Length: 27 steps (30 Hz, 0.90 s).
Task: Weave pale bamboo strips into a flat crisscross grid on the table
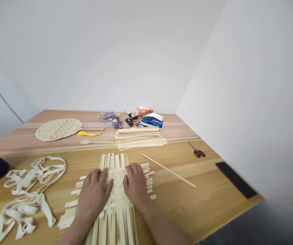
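A partly woven mat of pale bamboo strips [117, 196] lies on the table in front of me, with lengthwise and crosswise strip ends sticking out. My left hand [95, 190] rests on its left side, thumb apart from the fingers. On the right side, my right hand [136, 183] lies with bent fingers against the upper edge of the weave, thumb apart. I see no strip clasped in either hand, though the undersides of the fingers are hidden. A single loose strip [168, 170] lies to the right of the mat.
A strip stack [138, 137], woven fan [59, 129] with yellow tassel [90, 133], glue gun [131, 120], plastic bag [112, 119] and blue packet [151, 121] lie farther back. White fabric tape [31, 183] is left; scissors [197, 151] and a black bar [235, 179] are right.
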### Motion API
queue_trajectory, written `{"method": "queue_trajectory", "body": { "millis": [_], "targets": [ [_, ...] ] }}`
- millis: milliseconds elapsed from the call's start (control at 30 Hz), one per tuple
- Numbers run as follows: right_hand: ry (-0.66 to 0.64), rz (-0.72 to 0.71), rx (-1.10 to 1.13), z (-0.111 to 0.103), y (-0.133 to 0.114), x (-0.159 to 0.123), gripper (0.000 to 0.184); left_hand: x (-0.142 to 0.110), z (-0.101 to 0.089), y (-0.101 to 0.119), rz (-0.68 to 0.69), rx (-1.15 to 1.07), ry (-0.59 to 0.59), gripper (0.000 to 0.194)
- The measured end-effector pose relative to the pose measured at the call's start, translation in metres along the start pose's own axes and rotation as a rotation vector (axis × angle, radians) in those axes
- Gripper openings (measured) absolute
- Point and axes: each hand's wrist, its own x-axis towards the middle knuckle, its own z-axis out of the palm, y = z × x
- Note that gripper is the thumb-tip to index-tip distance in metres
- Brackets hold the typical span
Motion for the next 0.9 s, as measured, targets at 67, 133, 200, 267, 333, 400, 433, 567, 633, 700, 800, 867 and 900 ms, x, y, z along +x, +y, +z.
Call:
{"method": "queue_trajectory", "body": {
  "millis": [67,133,200,267,333,400,433,567,633,700,800,867,900],
  "targets": [
    [0.002,0.003,0.0,0.0,0.0,0.0,0.032,-0.001,0.002,-0.002,0.003,0.002,0.01,0.045],
    [-0.004,0.008,0.007,-0.002,-0.001,0.0,0.032,-0.002,0.003,-0.003,0.018,0.008,0.002,0.044],
    [-0.015,0.014,0.014,-0.003,-0.002,0.001,0.032,-0.002,0.004,-0.004,0.028,0.018,-0.017,0.042],
    [-0.021,0.017,0.019,-0.005,-0.003,0.001,0.032,-0.002,0.005,-0.006,0.027,0.022,-0.025,0.041],
    [-0.017,0.018,0.022,-0.006,-0.003,0.002,0.031,-0.002,0.007,-0.008,0.046,0.005,-0.029,0.042],
    [-0.011,0.017,0.025,-0.006,-0.003,0.002,0.031,-0.003,0.008,-0.01,0.073,-0.023,-0.037,0.042],
    [-0.009,0.017,0.028,-0.006,-0.003,0.002,0.031,-0.003,0.009,-0.011,0.083,-0.035,-0.04,0.041],
    [-0.022,0.017,0.037,-0.007,-0.003,0.003,0.032,-0.003,0.006,-0.009,0.062,-0.02,-0.028,0.04],
    [-0.026,0.01,0.036,-0.007,-0.002,0.003,0.032,-0.002,0.002,-0.006,0.043,0.004,-0.011,0.043],
    [-0.018,-0.009,0.039,-0.006,-0.001,0.002,0.032,-0.001,-0.001,-0.002,0.028,0.018,0.003,0.044],
    [0.004,-0.029,0.042,-0.003,0.002,0.001,0.032,-0.001,-0.005,0.001,-0.009,0.019,-0.018,0.042],
    [0.002,-0.032,0.041,-0.002,0.004,0.0,0.032,-0.001,-0.007,0.002,-0.025,-0.005,-0.049,0.042],
    [-0.002,-0.034,0.04,-0.001,0.005,0.0,0.032,-0.001,-0.007,0.002,-0.03,-0.02,-0.063,0.042]
  ]
}}
